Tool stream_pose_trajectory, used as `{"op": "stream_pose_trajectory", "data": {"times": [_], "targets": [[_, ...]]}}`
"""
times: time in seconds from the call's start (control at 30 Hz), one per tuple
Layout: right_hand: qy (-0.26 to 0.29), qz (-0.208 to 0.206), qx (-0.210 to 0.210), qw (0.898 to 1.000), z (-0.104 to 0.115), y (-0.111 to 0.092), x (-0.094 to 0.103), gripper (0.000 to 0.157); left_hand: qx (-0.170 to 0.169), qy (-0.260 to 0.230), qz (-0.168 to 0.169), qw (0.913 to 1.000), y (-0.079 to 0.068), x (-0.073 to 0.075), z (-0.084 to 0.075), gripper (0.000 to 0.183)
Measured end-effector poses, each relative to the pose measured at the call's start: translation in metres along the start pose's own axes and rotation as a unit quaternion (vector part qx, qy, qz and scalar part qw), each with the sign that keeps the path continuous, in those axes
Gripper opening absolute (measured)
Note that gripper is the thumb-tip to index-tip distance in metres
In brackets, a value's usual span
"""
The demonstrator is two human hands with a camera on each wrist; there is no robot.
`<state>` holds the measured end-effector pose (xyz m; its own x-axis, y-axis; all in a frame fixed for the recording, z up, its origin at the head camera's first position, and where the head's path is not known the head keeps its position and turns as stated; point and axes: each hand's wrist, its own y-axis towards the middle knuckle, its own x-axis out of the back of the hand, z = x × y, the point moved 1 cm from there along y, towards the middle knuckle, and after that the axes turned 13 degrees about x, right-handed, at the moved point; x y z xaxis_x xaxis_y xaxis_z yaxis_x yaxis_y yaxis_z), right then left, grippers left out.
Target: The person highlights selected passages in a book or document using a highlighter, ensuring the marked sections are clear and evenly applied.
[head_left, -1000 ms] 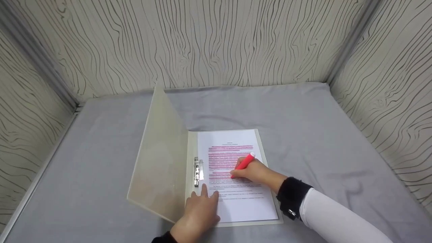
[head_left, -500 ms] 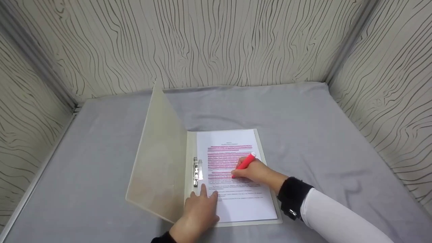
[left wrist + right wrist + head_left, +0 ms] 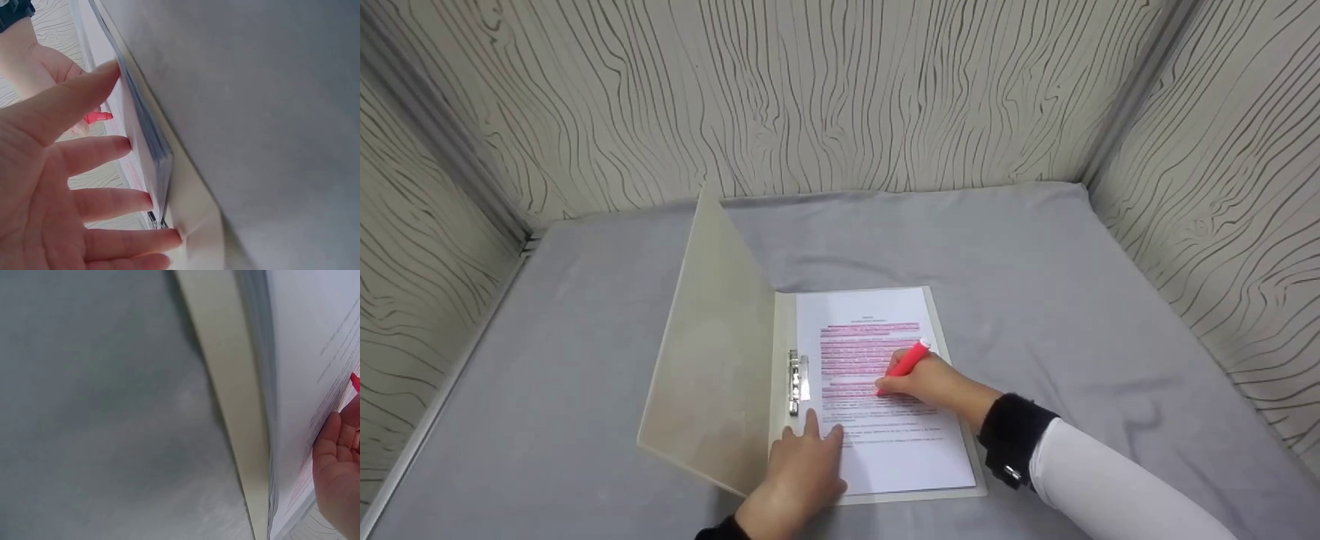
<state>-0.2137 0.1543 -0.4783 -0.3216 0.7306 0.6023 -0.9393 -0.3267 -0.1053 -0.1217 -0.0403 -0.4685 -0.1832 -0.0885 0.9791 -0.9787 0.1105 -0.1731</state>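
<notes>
My right hand (image 3: 924,379) pinches a red highlighter (image 3: 909,358) with a white end, its tip down on a printed page (image 3: 911,465). Pink marking covers the upper paragraphs; the lines lower down are plain black print. The page tops a stack of sheets in a cream ring binder (image 3: 784,322), beside its metal clip (image 3: 794,382). My left hand (image 3: 808,461) rests on the lower left of the page with fingers spread. In the left wrist view its thumb and fingertips lie along the edge of the paper stack (image 3: 152,135). The right wrist view catches only part of the right hand (image 3: 337,467).
The binder's cover (image 3: 712,360) stands up tilted on the left side. Grey cloth (image 3: 1072,300) covers the table around the binder. Wood-patterned panels (image 3: 825,97) enclose the back and sides, with grey posts (image 3: 1140,94) at the corners.
The right hand and highlighter have crept very slightly right along the line of text. My left hand stays in place on the page.
</notes>
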Motion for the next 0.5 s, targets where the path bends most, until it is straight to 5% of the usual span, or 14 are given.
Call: {"op": "stream_pose_trajectory", "data": {"times": [0.5], "targets": [[0.024,0.001,-0.006,1.000,-0.0009,-0.0029,0.0035,0.024,-0.008,0.001,-0.016,0.9998,-0.0015,-0.0005,0.0011,0.062]]}}
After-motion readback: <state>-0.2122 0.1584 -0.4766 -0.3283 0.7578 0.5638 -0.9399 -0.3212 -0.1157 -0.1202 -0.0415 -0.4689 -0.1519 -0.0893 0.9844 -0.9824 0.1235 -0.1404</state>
